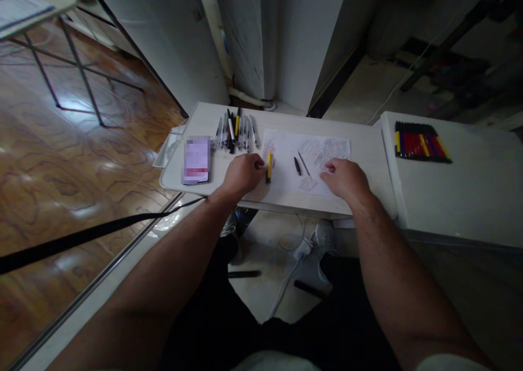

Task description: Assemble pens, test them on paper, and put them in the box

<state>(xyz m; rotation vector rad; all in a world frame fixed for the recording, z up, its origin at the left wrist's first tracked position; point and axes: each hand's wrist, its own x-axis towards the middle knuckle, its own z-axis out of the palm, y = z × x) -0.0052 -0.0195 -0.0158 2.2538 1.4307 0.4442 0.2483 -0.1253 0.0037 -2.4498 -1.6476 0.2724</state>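
Note:
My left hand [244, 173] is at the left edge of a paper sheet [281, 184] covered with scribbles, its fingers curled in. Right beside its fingertips is a yellow pen barrel [269, 166] with a dark end; I cannot tell whether they touch. My right hand [347, 179] is over the sheet's right side, thumb and fingers drawn together. Anything inside either hand is hidden or too small to make out. Between the hands, a short black pen part [297, 166] and a thin pen refill [304, 163] lie on the sheet.
Several pens [237, 130] lie in a pile at the back left of the narrow white table [322, 121]. A phone [196, 159] rests near its left end. On the white surface to the right is a pack of coloured pens [421, 142]. A black strap [110, 232] crosses at left.

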